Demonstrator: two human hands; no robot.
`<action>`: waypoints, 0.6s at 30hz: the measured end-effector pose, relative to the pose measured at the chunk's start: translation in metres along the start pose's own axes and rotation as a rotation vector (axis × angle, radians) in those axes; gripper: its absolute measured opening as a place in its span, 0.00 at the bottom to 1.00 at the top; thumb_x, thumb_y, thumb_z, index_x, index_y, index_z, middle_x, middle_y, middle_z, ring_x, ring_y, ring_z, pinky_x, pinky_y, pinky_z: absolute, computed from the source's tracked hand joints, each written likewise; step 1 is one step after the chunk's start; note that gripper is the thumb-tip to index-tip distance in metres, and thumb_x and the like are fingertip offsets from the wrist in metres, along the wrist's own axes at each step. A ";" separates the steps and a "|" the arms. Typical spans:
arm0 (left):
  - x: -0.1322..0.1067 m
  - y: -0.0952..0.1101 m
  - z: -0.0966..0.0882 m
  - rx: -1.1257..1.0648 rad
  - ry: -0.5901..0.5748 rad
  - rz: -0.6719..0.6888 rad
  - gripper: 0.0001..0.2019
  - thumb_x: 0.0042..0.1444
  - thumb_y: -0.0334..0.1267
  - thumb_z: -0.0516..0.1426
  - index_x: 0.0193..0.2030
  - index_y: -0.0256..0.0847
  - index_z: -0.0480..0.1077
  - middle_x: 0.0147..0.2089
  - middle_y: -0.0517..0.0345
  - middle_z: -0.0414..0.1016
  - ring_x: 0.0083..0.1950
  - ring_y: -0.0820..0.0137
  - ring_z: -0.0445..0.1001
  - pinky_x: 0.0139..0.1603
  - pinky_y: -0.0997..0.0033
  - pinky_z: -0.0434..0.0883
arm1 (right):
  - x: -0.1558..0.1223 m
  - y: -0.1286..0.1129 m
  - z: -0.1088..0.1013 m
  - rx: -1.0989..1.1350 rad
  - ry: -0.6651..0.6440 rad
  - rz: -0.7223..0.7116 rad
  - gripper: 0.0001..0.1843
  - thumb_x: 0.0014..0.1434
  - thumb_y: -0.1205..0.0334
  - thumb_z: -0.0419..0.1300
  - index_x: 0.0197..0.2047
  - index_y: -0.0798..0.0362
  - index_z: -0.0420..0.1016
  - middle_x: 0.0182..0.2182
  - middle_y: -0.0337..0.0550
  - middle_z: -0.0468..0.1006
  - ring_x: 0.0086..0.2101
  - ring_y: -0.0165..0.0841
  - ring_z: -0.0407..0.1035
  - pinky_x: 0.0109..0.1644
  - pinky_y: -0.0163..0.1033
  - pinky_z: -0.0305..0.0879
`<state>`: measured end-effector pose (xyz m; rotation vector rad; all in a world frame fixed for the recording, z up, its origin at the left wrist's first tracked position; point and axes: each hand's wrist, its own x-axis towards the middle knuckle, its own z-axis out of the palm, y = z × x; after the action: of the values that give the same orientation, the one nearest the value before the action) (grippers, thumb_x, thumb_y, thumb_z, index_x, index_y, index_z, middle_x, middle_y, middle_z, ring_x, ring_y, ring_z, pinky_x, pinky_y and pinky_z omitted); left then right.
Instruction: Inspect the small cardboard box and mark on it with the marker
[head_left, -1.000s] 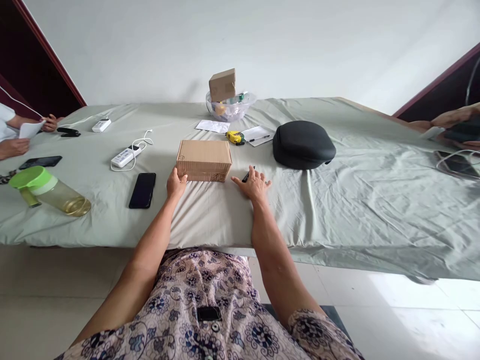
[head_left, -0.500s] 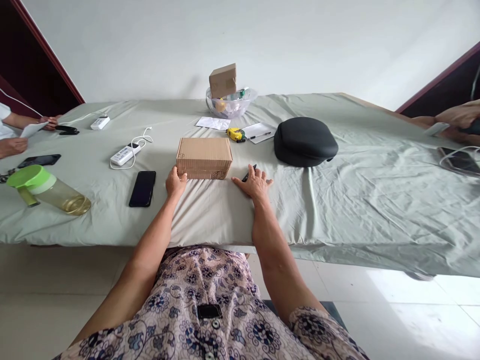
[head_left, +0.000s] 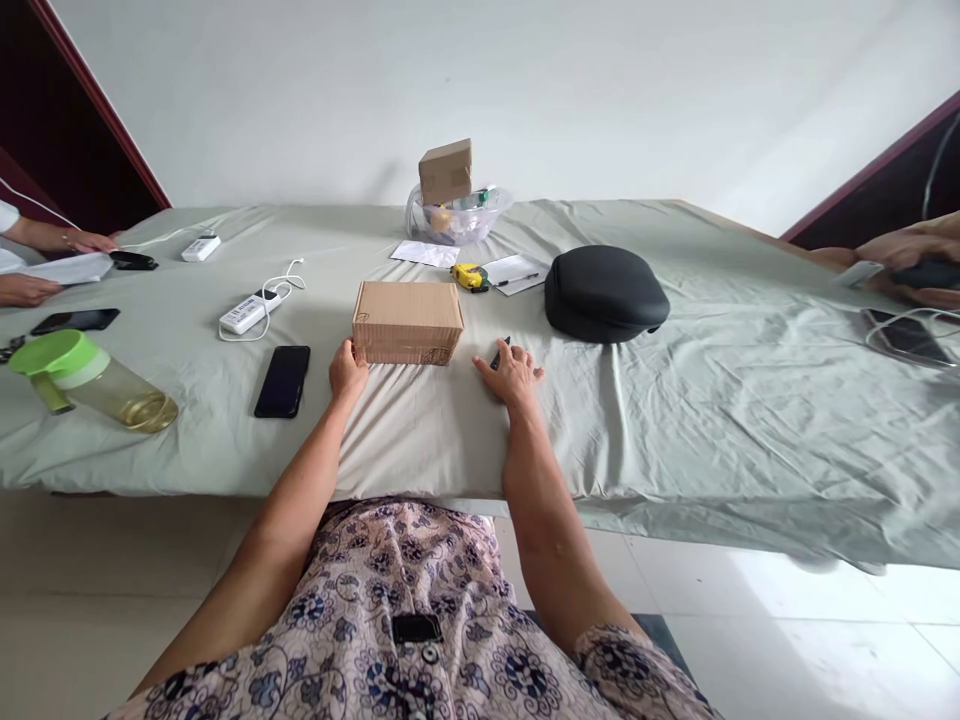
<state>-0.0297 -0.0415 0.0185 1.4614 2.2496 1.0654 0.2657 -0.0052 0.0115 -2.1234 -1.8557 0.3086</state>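
Note:
A closed cardboard box [head_left: 407, 320] rests on the cloth in front of me. My left hand [head_left: 349, 370] grips its front left corner, the fingers partly hidden along the side. To the right of the box, my right hand [head_left: 513, 375] lies palm down with thumb and fingers spread. Under it is a slim dark object [head_left: 500, 352], mostly covered, so its kind does not show. Behind the box sit a yellow tape measure [head_left: 470, 277] and a pen [head_left: 517, 280] on white paper [head_left: 531, 268].
A black case [head_left: 606, 293] stands to the right. Leftward are a phone [head_left: 283, 382], a power strip [head_left: 247, 312] and a green-lidded jug [head_left: 112, 385] lying on its side. At the back, a clear basket [head_left: 480, 222] bears a smaller box [head_left: 445, 172]. Other people's hands show at both sides.
My right hand has shifted slightly right, away from the box, still over the dark object. My left hand stays at the box corner. At left, a person's paper has lowered.

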 end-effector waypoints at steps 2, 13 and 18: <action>0.000 -0.001 0.001 -0.037 0.001 -0.007 0.18 0.55 0.23 0.54 0.51 0.44 0.71 0.53 0.47 0.80 0.58 0.54 0.78 0.60 0.56 0.72 | 0.000 0.000 0.000 0.015 0.008 0.008 0.36 0.67 0.39 0.50 0.71 0.48 0.60 0.69 0.57 0.64 0.67 0.52 0.54 0.69 0.65 0.48; -0.005 0.025 -0.038 -0.391 0.356 0.077 0.31 0.51 0.21 0.49 0.63 0.39 0.66 0.62 0.42 0.73 0.59 0.62 0.76 0.60 0.62 0.73 | 0.007 -0.002 0.000 0.330 0.365 0.093 0.26 0.67 0.52 0.49 0.62 0.53 0.70 0.60 0.58 0.75 0.60 0.48 0.66 0.65 0.56 0.59; -0.019 0.023 -0.084 -0.428 0.453 0.216 0.22 0.58 0.29 0.51 0.60 0.40 0.68 0.58 0.47 0.77 0.57 0.65 0.78 0.60 0.64 0.74 | 0.011 -0.002 -0.006 0.519 0.459 0.052 0.23 0.65 0.56 0.46 0.56 0.55 0.72 0.52 0.56 0.79 0.55 0.44 0.71 0.62 0.50 0.64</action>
<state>-0.0525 -0.0896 0.0894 1.3969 1.9587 1.9722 0.2672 0.0060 0.0183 -1.7075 -1.2912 0.2520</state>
